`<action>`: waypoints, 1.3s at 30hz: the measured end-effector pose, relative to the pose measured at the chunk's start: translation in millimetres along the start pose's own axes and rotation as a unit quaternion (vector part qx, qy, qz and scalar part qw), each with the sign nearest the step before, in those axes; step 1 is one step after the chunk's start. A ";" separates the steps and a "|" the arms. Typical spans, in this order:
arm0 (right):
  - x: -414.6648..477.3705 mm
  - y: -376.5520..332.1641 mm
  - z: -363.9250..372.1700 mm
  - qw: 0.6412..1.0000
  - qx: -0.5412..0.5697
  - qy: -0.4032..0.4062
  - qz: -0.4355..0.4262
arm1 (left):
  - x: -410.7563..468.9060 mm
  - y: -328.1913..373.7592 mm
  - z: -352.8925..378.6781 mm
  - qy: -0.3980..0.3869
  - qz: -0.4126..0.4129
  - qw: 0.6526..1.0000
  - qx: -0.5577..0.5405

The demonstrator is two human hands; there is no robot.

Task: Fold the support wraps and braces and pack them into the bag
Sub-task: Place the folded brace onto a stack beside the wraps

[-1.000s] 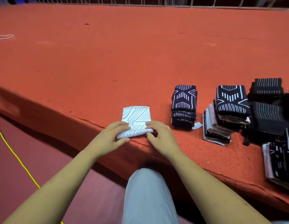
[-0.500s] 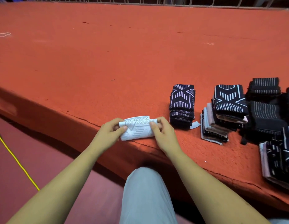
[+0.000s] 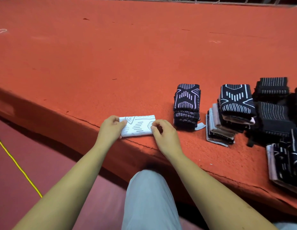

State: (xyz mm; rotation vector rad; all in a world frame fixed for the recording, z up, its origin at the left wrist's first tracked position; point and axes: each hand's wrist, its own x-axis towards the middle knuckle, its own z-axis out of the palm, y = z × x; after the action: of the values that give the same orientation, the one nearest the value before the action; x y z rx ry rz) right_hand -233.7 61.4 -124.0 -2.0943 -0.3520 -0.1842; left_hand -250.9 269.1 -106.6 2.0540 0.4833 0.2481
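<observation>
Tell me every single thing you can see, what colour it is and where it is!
white wrap: one, white with grey lines, folded at the table's near edge.
black stack: one, black with pale lines, right of the white wrap.
mixed stack: one, black, pink and grey, further right.
striped pile: one, black with thin lines, far right.
edge stack: one, black and pale, at the view's right edge.
table: one, orange-red.
yellow cord: one, yellow, on the floor at left.
leg: one, light grey trousers, below the table edge.
left hand: one, holds the wrap's left end.
right hand: one, holds its right end.
</observation>
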 end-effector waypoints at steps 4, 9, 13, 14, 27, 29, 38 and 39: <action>1.2 1.8 4.8 0.999 -0.035 0.005 0.000 | 6.6 4.4 2.5 0.043 0.009 0.997 0.069; 1.3 1.1 7.3 0.995 -0.094 -0.002 -0.013 | 17.9 11.7 10.1 0.015 -0.039 0.985 0.170; 0.0 -3.1 6.0 0.994 -0.110 -0.010 -0.010 | 25.3 17.0 13.3 -0.038 -0.079 0.983 0.163; -0.4 -4.5 5.2 0.994 -0.110 -0.011 -0.010 | 24.7 17.5 13.4 -0.034 -0.064 0.989 0.132; -6.6 -66.1 -43.6 0.979 -0.069 0.077 -0.173 | -26.0 96.2 -40.2 -0.202 0.148 0.961 -0.114; 1.9 -74.9 -57.3 0.994 -0.038 0.001 -0.106 | -27.7 112.2 -43.3 -0.254 0.157 0.946 -0.124; 31.6 -83.5 -100.7 0.992 0.090 0.082 0.024 | -13.2 161.2 18.2 -0.204 0.040 0.917 -0.340; 36.4 -84.1 -105.1 0.989 0.087 0.112 0.040 | -12.6 165.9 28.0 -0.218 0.036 0.917 -0.331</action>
State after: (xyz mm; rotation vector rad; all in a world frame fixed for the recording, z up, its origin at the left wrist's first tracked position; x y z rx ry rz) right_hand -225.3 19.2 8.7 -1.8889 -0.1438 -0.3262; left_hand -212.8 167.6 22.6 1.3958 0.0260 -0.0168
